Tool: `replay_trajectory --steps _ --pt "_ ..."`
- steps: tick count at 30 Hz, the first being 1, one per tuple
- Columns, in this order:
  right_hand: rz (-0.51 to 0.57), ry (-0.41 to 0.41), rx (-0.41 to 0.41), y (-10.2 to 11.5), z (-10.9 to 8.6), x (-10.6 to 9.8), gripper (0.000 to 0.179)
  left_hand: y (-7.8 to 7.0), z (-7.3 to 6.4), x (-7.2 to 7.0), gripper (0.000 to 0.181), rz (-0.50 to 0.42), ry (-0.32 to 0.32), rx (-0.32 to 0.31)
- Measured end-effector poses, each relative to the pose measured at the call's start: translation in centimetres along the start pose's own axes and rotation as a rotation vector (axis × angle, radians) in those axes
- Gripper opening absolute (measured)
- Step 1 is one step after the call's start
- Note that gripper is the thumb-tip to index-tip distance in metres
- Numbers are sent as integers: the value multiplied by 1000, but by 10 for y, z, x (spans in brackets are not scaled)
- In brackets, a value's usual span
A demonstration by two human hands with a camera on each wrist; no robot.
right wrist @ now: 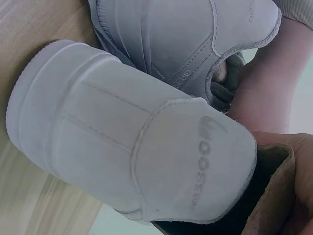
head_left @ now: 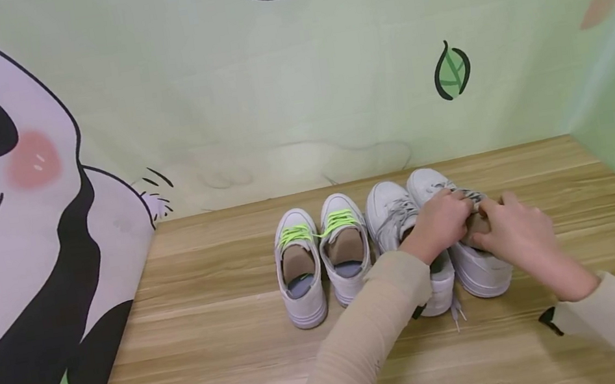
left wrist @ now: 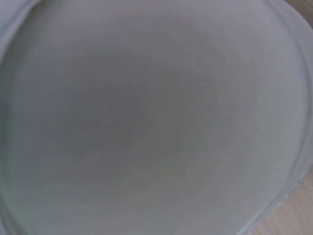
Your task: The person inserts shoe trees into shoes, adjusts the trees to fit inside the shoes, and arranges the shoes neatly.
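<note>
Two larger white sneakers stand side by side, heels toward me: the right-hand sneaker (head_left: 484, 272) and its mate (head_left: 387, 197). Over the right-hand one, my left hand (head_left: 436, 223) curls its fingers at the grey shoelace (head_left: 448, 185) and pinches it. From the other side my right hand (head_left: 519, 231) pinches at the lacing, its thumb over the tan tongue (head_left: 474, 227). Fingers partly hide the lace. The right wrist view shows the white heel (right wrist: 190, 161) close up. A blurred pale surface (left wrist: 156, 122) fills most of the left wrist view.
Left of these stand two smaller white sneakers with bright green laces, one outer (head_left: 305, 304) and one inner (head_left: 350, 284). Loose lace ends (head_left: 457, 312) lie behind the larger mate's heel. The wooden surface (head_left: 215, 336) meets a panda-print backdrop (head_left: 272, 105).
</note>
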State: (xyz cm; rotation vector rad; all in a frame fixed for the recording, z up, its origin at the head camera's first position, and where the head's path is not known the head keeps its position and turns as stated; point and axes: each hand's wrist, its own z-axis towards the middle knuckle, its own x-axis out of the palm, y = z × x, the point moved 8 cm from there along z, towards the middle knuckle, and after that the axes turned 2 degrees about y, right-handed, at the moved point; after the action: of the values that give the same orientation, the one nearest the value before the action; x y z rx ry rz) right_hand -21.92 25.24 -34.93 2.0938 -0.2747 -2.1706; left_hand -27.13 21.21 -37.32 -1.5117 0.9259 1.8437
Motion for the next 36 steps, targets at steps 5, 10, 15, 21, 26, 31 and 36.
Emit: replay_trajectory --steps 5,10,15,21,26,31,36 --pt "-1 12 12 -3 -1 1 51 0 0 0 20 -9 -27 -18" --pt "6 11 23 -6 -2 1 55 3 -6 -2 19 -62 -145 -63" --pt "12 -1 29 -11 -5 1 59 4 -13 -5 17 -5 -235 -110" --pt "19 6 16 -9 -6 0 62 6 -17 -7 19 97 -260 -164" --pt "27 40 2 -5 -8 0 68 5 -16 -7 19 117 -219 -183" --pt "21 30 -6 -1 -9 1 65 3 -11 -3 19 102 -157 -168" --pt "33 13 9 0 -8 0 58 2 -7 0 16 80 -156 -120"
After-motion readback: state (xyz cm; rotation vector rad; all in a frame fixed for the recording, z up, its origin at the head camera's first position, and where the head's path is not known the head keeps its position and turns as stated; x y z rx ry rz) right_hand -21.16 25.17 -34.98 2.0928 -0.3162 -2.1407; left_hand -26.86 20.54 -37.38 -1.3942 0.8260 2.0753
